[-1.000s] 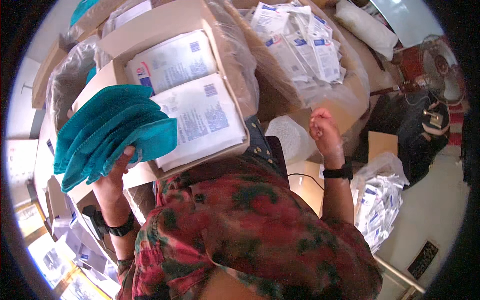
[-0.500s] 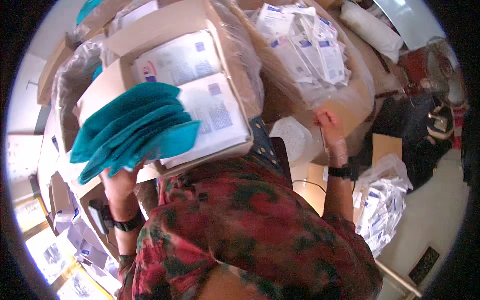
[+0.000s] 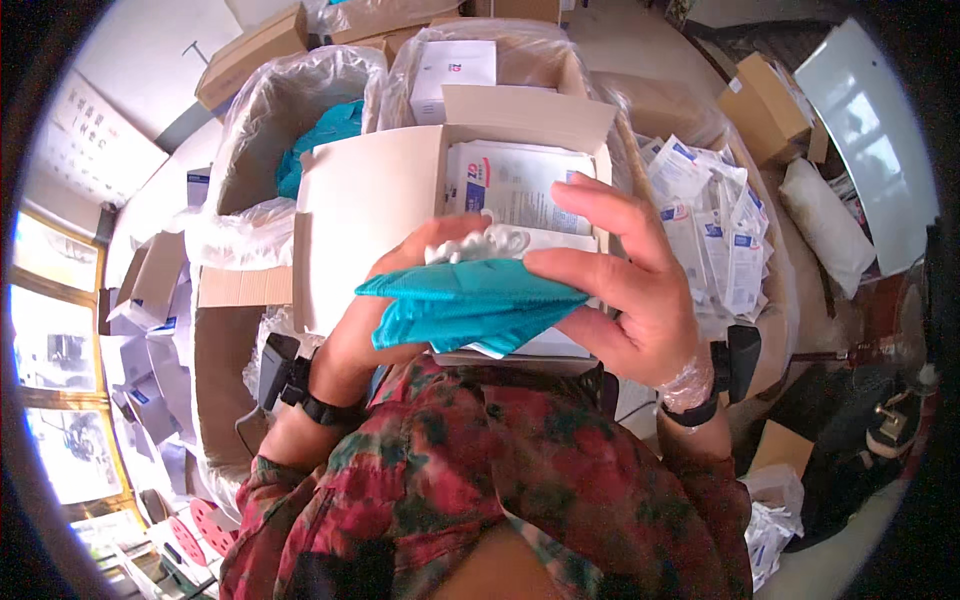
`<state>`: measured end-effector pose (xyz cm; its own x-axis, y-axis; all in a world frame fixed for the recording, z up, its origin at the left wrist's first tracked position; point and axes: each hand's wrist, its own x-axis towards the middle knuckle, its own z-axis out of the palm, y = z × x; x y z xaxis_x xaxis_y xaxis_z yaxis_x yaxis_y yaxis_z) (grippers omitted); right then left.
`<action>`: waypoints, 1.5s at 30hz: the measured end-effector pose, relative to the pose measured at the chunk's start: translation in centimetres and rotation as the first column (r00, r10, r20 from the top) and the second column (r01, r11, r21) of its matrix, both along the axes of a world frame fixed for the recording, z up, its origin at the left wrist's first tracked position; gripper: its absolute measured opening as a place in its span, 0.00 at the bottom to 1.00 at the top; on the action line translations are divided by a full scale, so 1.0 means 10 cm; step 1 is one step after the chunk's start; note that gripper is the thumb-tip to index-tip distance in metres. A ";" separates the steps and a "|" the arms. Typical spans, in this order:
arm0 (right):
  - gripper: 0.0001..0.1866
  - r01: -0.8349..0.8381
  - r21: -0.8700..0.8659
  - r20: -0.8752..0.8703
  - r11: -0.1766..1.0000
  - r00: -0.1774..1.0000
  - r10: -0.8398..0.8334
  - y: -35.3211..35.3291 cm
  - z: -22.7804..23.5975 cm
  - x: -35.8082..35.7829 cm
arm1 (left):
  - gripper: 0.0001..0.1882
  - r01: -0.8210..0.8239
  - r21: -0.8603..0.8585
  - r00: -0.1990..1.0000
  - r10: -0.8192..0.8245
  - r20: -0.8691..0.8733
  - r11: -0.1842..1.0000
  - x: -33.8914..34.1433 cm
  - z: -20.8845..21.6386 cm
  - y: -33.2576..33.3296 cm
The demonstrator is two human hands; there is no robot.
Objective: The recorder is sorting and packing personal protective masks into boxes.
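A small stack of folded teal face masks (image 3: 470,310) with bunched white ear loops (image 3: 480,243) is held up in front of my body. My left hand (image 3: 405,250) grips the stack from its left side, most of its fingers hidden behind it. On the right end, my right hand (image 3: 645,310) pinches the stack between its fingers, with one finger raised clear. Just beyond and below the masks is an open carton (image 3: 370,225) holding printed white packets (image 3: 520,185).
Plastic-lined cartons stand around: one with teal masks (image 3: 325,145), one with a white box (image 3: 452,75), one with loose packets (image 3: 715,230). Flattened or open small boxes (image 3: 150,340) pile up at left. A white roll-shaped bag (image 3: 825,225) lies at right.
The teal masks have come from the left to the middle, turned so their white loops show. My right hand has moved in from the right and taken hold of them. The view has shifted.
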<state>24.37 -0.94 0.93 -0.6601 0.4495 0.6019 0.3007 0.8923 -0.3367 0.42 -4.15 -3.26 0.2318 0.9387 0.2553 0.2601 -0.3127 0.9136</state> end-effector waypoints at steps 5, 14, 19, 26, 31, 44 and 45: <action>0.17 -0.086 -0.316 -0.100 0.945 0.993 0.057 0.05 0.23 -0.05 | 0.26 0.013 0.196 1.000 -0.011 -0.011 0.980 -0.06 -0.01 0.10; 0.13 -0.106 -0.644 -0.507 0.757 0.801 -0.319 0.25 0.36 0.12 | 0.19 -0.236 -0.223 0.939 0.281 0.200 0.946 -0.59 -0.24 0.25; 0.19 -0.119 -0.660 -0.499 0.741 0.808 -0.314 0.43 0.23 0.14 | 0.16 -0.456 0.279 0.882 0.471 0.014 0.845 -0.68 -0.06 0.20; 0.19 -0.302 -0.843 -0.460 0.445 0.834 -0.304 0.51 -0.03 -0.12 | 0.28 0.231 0.688 0.792 0.278 -0.544 0.688 0.07 0.29 0.07; 0.19 -0.393 -0.896 -0.441 0.208 0.840 -0.317 0.43 -0.18 -0.12 | 0.26 0.287 0.681 0.766 0.265 -0.586 0.674 0.09 0.33 0.17; 0.23 -0.257 -0.752 -0.242 0.606 0.964 0.108 0.08 -0.81 -0.13 | 0.21 0.127 0.601 0.814 0.263 -0.518 0.789 -0.04 0.35 0.26; 0.23 -0.259 -0.753 -0.243 0.605 0.964 0.111 0.06 -0.69 -0.15 | 0.21 0.126 0.601 0.813 0.265 -0.518 0.790 -0.05 0.34 0.24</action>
<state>22.84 -0.36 -5.97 -0.7143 0.6735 0.1902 0.0369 0.3076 -0.9508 -0.07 -1.72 0.18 0.4516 0.6613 0.5990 0.6915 -0.6837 0.2334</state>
